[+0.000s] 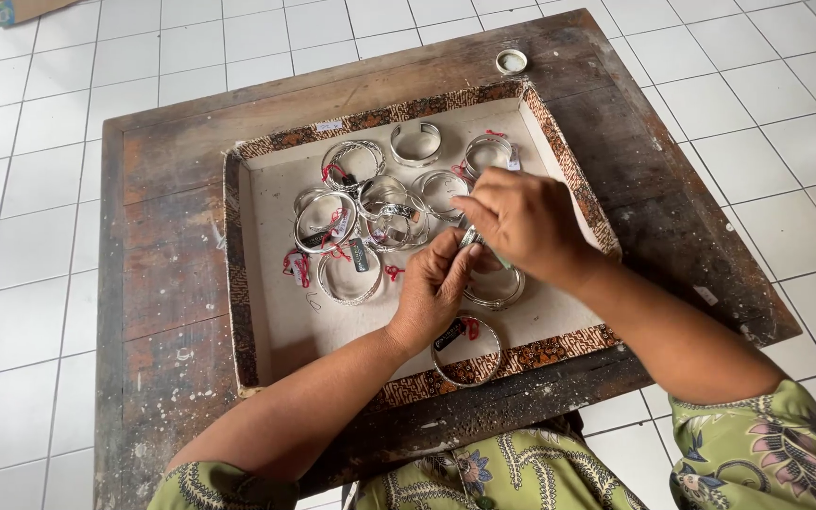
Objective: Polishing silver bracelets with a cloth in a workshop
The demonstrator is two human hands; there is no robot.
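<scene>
Bangles [367, 212], silver and many, lying heaped in the upper middle of a shallow tray. Going from largest down: sitting under everything, a worn dark wooden table [167, 283], its near edge cut off by the frame and by green patterned sleeves [767, 453]. Resting on it, the shallow tray [280, 321], pale inside, with a brown patterned rim, its near right stretch partly hidden behind the forearms. Meeting over the tray's right half, left hand [432, 293] and right hand [526, 222], pressed close together, fingers of both pinching one small silvery piece [471, 236]; mostly covered by the fingers, so hard telling whether a bangle or something else. Lying just below the hands, another bangle [495, 288], half hidden by them. Sitting near the tray's front rim, a single bangle with a dark tag and red thread [467, 349], its upper left arc hidden behind the left wrist. Showing among the heap, red threads and small dark tags, too small for making out more. Standing apart at the table's far edge, a small round lid or cap [511, 61], kind unclear.
</scene>
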